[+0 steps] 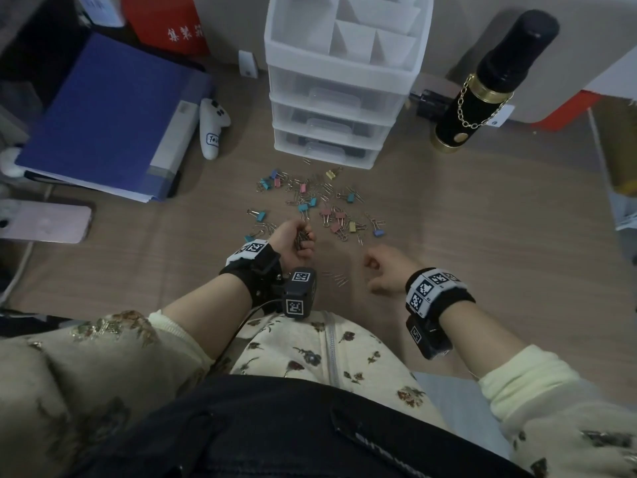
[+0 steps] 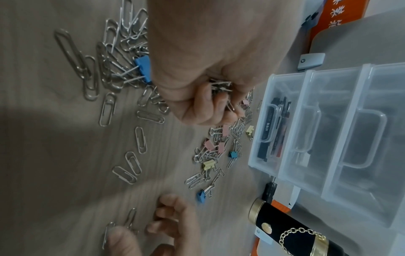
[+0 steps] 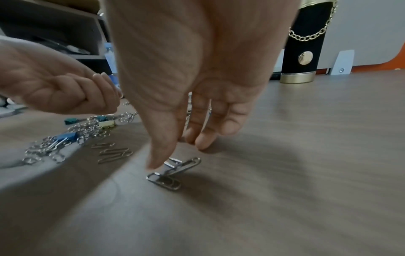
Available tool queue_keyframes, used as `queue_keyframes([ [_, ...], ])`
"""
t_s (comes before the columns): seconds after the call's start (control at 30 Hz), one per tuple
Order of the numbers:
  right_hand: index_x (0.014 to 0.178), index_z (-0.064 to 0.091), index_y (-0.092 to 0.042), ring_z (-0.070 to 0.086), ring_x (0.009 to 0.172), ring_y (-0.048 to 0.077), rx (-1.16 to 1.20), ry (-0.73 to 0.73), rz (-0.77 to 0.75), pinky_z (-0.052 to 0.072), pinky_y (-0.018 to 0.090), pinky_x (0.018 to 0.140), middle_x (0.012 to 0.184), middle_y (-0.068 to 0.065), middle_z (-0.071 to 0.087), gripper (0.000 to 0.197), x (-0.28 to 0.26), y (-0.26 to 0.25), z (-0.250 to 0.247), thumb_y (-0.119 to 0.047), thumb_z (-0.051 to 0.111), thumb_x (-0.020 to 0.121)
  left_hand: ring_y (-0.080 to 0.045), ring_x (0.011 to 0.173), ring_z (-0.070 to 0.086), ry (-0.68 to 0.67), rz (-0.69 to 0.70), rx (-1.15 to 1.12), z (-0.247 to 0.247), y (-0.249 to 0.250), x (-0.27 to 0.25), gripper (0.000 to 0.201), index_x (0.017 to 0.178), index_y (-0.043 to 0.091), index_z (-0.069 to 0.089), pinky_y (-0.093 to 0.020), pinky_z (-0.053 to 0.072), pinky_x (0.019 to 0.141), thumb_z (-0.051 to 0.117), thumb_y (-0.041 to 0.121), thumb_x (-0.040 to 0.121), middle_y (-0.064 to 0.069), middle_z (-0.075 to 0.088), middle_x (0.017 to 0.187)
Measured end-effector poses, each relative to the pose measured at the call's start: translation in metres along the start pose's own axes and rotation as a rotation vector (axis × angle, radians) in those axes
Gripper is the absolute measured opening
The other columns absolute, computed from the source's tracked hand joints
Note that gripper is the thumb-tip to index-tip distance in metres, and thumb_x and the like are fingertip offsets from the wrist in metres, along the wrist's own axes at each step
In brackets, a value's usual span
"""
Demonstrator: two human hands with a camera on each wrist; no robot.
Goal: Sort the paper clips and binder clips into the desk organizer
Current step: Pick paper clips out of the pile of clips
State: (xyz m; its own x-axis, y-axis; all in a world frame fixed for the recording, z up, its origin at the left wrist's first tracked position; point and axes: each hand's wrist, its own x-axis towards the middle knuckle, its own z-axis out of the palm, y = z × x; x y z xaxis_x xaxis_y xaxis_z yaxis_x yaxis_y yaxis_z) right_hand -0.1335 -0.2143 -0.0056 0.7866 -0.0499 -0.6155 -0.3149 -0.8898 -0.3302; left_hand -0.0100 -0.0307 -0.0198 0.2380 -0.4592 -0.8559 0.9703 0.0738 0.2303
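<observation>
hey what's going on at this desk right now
A person is sorting a scatter of paper clips and coloured binder clips on the desk. Their left hand grips a bunch of paper clips gathered so far. The right hand reaches down with relaxed fingers, its thumb touching a few loose paper clips on the desk. The clear desk organizer stands behind the pile with its drawers closed. Most clips are not yet sorted.

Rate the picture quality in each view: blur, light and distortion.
Head view: dim and wide-angle, desk organizer bulging, scattered clips small but readable. Left wrist view: left hand fairly sharp, right hand smeared. Right wrist view: table streaked with motion blur, hand shadows falling round the paper clips.
</observation>
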Motion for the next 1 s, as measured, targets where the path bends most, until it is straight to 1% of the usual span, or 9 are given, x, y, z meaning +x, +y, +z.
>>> queue_keyframes([
  [0.07,0.108,0.054,-0.014,0.049,0.093,0.016,-0.059,-0.055,-0.038,0.046,0.032,0.084,0.1,-0.003,0.047,0.049,-0.001,-0.001,0.001,-0.017,0.08,0.067,-0.007,0.029,0.031,0.002,0.001,-0.001,0.001,0.0,0.0,0.034,0.064,0.016,0.04,-0.015,0.019,0.027,0.034,0.022,0.097,0.003,0.044,0.046],
  [0.13,0.108,0.053,-0.015,0.048,0.092,0.015,-0.13,-0.079,-0.072,0.044,0.03,0.082,0.099,-0.005,0.044,0.05,-0.001,-0.001,0.001,-0.014,0.08,0.066,-0.007,0.029,0.031,0.003,0.003,-0.002,0.002,0.001,0.0,0.034,0.064,0.016,0.04,-0.014,0.019,0.027,0.034,0.022,0.097,0.003,0.044,0.046],
  [0.23,0.105,0.054,-0.014,0.051,0.097,0.018,-0.182,-0.068,-0.108,0.042,0.03,0.08,0.103,-0.001,0.051,0.04,0.0,0.001,0.004,-0.01,0.074,0.071,-0.007,0.029,0.032,-0.001,0.006,0.001,0.002,0.003,0.001,0.035,0.063,0.016,0.04,-0.014,0.02,0.027,0.035,0.024,0.097,0.003,0.044,0.047],
  [0.33,0.099,0.062,-0.011,0.055,0.097,0.018,-0.172,-0.048,-0.11,0.041,0.027,0.078,0.103,0.002,0.059,0.021,0.0,0.002,0.007,-0.007,0.068,0.079,-0.007,0.03,0.031,-0.004,0.014,0.014,0.001,0.004,0.002,0.035,0.063,0.016,0.04,-0.015,0.021,0.028,0.035,0.024,0.097,0.004,0.044,0.047],
  [0.4,0.097,0.065,-0.01,0.057,0.098,0.019,-0.161,-0.034,-0.108,0.042,0.028,0.08,0.103,0.003,0.062,0.016,0.0,0.002,0.009,-0.008,0.065,0.082,-0.007,0.03,0.031,0.003,0.013,0.019,0.001,0.004,0.001,0.036,0.063,0.016,0.04,-0.014,0.02,0.028,0.034,0.023,0.098,0.003,0.044,0.047],
  [0.63,0.097,0.062,-0.012,0.056,0.1,0.024,-0.241,-0.026,-0.107,0.047,0.039,0.086,0.106,0.005,0.059,0.011,0.002,-0.001,0.015,-0.011,0.056,0.088,-0.008,0.03,0.032,0.013,0.021,-0.004,0.002,0.004,0.001,0.036,0.064,0.015,0.04,-0.015,0.022,0.028,0.032,0.023,0.098,0.002,0.044,0.045],
  [0.8,0.098,0.059,-0.013,0.054,0.101,0.023,-0.251,-0.034,-0.125,0.045,0.038,0.086,0.107,0.005,0.057,0.01,0.003,-0.002,0.017,-0.014,0.053,0.09,-0.009,0.03,0.035,0.01,0.033,-0.019,0.002,0.007,0.001,0.036,0.064,0.015,0.039,-0.013,0.026,0.031,0.031,0.022,0.098,0.001,0.044,0.044],
  [0.9,0.096,0.06,-0.012,0.054,0.101,0.022,-0.183,-0.008,-0.127,0.042,0.032,0.083,0.106,0.006,0.059,0.009,0.004,-0.005,0.014,-0.013,0.053,0.09,-0.01,0.037,0.041,0.022,0.045,-0.012,0.002,0.007,-0.001,0.034,0.066,0.013,0.042,-0.015,0.032,0.035,0.031,0.02,0.097,0.0,0.045,0.048],
  [1.0,0.094,0.06,-0.011,0.054,0.094,0.018,-0.06,0.104,-0.165,0.039,0.025,0.079,0.1,0.004,0.059,0.008,0.005,-0.013,0.005,-0.012,0.053,0.091,-0.012,0.054,0.045,0.031,0.064,0.013,0.001,0.003,-0.003,0.03,0.072,0.01,0.047,-0.02,0.039,0.043,0.032,0.017,0.097,-0.002,0.046,0.064],
])
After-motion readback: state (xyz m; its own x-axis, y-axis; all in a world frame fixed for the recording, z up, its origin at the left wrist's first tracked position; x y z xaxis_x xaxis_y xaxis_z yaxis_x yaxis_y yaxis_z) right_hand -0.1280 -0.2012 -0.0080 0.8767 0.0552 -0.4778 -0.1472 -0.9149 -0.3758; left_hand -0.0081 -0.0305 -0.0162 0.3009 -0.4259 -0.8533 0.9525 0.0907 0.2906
